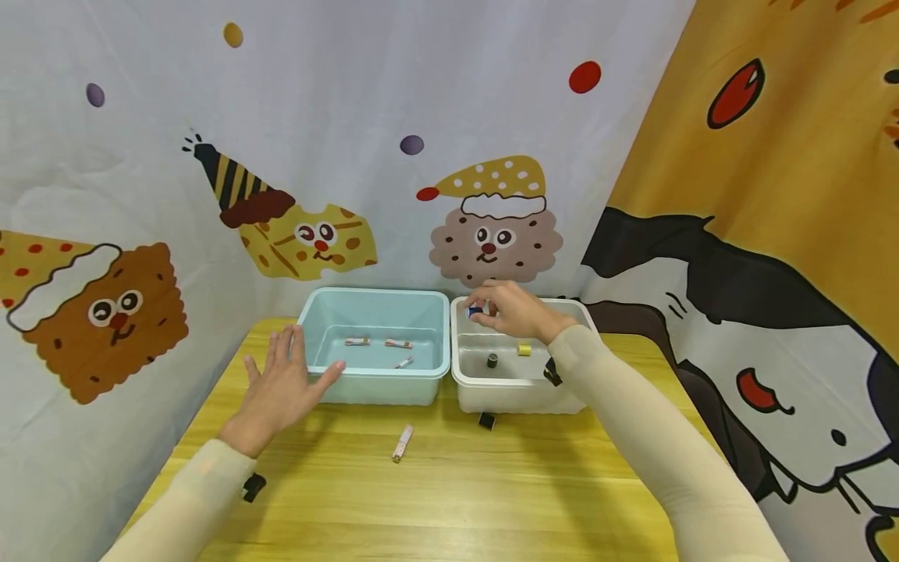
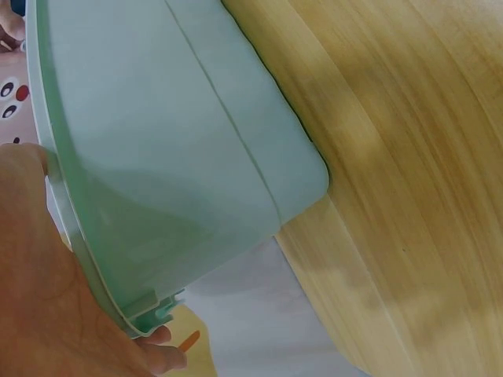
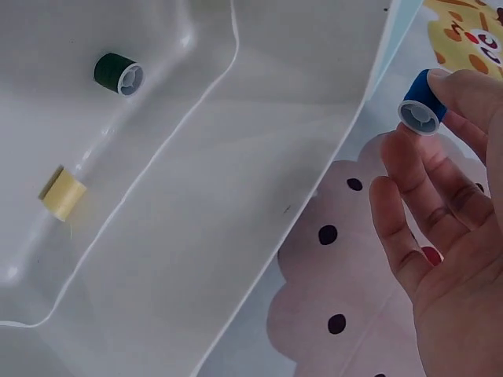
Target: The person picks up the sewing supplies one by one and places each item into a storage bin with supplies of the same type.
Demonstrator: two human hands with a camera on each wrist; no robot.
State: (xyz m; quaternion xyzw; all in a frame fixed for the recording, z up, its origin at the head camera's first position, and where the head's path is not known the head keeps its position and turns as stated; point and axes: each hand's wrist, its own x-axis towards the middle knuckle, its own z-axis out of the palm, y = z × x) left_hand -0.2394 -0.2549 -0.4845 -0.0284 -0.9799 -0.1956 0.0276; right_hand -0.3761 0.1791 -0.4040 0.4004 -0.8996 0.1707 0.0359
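Note:
My right hand (image 1: 511, 308) pinches a blue thread spool (image 3: 423, 102) between thumb and fingers, above the far part of the white bin (image 1: 521, 383). Inside that bin lie a dark green thread spool (image 3: 118, 75) and a yellow thread spool (image 3: 63, 193), apart from each other. My left hand (image 1: 277, 386), fingers spread, is at the near left corner of the light blue bin (image 1: 382, 375); in the left wrist view it lies along the bin's rim (image 2: 67, 196). Several slim pink-and-white pieces (image 1: 399, 343) lie on the blue bin's floor.
On the wooden table (image 1: 449, 507), in front of the bins, lies a slim pink-and-white piece (image 1: 403, 443) with a metallic end. A small black object (image 1: 487, 421) sits by the white bin's front wall. Behind the bins hangs a cartoon-printed cloth (image 1: 337, 94).

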